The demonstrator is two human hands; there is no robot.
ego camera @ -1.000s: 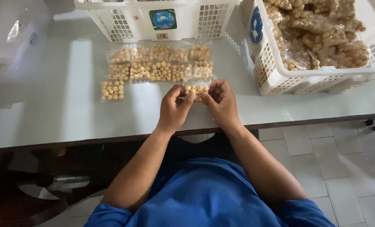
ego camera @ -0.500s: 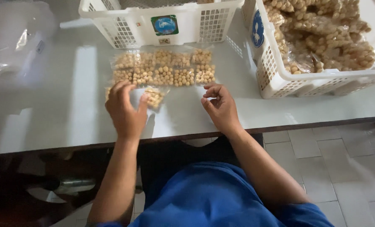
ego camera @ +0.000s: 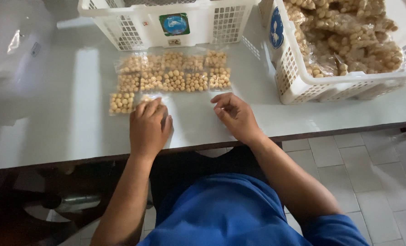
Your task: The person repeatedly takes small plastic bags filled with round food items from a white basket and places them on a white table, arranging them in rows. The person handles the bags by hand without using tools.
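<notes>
One small packet (ego camera: 144,98) flat under left hand (ego camera: 149,127), long axis hidden, right hand (ego camera: 234,114) loosely open, empty

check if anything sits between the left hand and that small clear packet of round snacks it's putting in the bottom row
Nothing visible does. The left hand lies flat on the small packet, covering most of it, beside the bottom-row packet. The right hand rests apart on the table.

clear snack packets (ego camera: 173,73) in table rows; round blue labels (ego camera: 174,24) on white baskets (ego camera: 298,86); possibly bagged snacks (ego camera: 349,36) inside
</notes>
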